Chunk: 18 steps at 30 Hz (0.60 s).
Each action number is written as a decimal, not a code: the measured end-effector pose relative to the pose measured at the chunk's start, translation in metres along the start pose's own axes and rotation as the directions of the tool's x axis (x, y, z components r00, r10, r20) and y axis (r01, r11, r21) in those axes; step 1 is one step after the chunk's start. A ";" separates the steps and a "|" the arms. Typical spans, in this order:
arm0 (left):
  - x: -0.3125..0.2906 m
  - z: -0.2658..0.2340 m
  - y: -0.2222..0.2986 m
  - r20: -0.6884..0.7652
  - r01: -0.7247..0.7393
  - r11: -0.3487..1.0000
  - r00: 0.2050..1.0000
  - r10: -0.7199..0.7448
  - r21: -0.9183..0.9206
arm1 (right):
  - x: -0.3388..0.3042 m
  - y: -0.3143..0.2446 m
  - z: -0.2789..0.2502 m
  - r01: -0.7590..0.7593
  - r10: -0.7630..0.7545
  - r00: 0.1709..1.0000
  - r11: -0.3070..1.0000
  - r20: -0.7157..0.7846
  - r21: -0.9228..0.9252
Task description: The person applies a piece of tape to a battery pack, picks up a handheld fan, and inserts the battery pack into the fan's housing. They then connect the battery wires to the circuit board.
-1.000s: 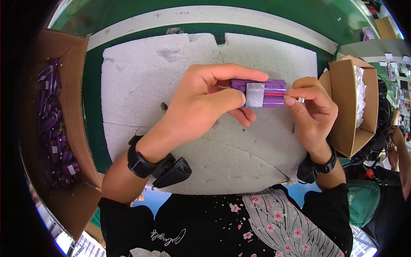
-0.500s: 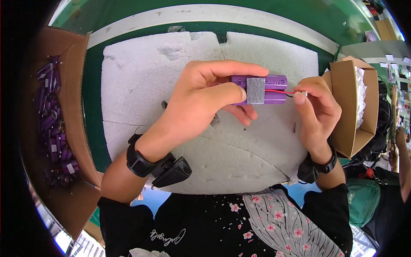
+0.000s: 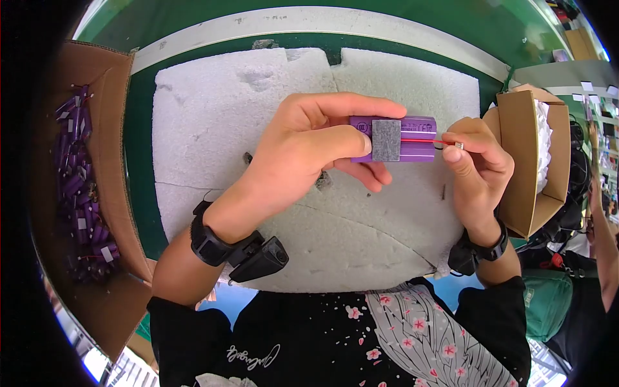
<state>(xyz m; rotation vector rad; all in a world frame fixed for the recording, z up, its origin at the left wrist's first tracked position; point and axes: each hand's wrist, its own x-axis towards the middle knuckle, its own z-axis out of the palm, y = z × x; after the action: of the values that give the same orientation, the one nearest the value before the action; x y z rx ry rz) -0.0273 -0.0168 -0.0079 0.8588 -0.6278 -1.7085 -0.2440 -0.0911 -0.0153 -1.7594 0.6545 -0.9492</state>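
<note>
A purple battery pack (image 3: 418, 128) of two cylindrical cells lies sideways in my left hand (image 3: 309, 138). That hand is closed round its left end, thumb on the near face and index finger along the far edge. Across the cells sits a grey foam pad (image 3: 386, 140). From it a red wire (image 3: 425, 140) runs right to a small white connector (image 3: 459, 146), with a bit of black wire below. My right hand (image 3: 480, 164) pinches the connector between thumb and index finger. The pack is held above a white foam board (image 3: 361, 226).
At the left stands a cardboard box (image 3: 113, 168) with many purple battery packs (image 3: 80, 174) heaped inside. An open cardboard box (image 3: 519, 168) with white packing material stands at the right. Behind the board runs a pale rail (image 3: 309, 20). Another person's arm (image 3: 603, 238) shows far right.
The battery pack has shifted slightly right and toward me with my left hand. The connector in my right fingers has dipped a little. Far right, the other person's arm has moved.
</note>
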 end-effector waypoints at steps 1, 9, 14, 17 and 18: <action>0.000 0.000 0.000 0.007 0.003 1.000 1.000 -0.003 0.006 | 0.000 0.000 0.000 -0.003 0.003 1.000 1.000 0.006 0.001; 0.000 0.002 -0.002 0.030 0.032 0.999 0.999 -0.031 -0.028 | 0.000 -0.002 0.000 0.002 -0.001 0.999 1.000 0.048 -0.031; -0.001 0.003 0.000 0.018 0.034 0.999 0.999 -0.034 -0.002 | 0.001 -0.008 0.004 -0.036 0.037 0.999 0.998 0.005 -0.046; 0.000 0.003 0.000 0.010 0.024 1.000 1.000 -0.024 0.013 | 0.001 -0.009 0.002 -0.044 0.044 0.999 0.996 0.004 -0.072; 0.000 0.003 0.000 0.006 0.017 1.000 1.000 -0.018 0.022 | 0.002 -0.009 0.000 -0.042 0.044 0.999 0.995 0.016 -0.090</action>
<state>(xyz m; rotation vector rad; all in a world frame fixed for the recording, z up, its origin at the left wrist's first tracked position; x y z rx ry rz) -0.0297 -0.0171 -0.0066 0.8772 -0.6454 -1.7233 -0.2429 -0.0890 -0.0065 -1.8236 0.7308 -0.8854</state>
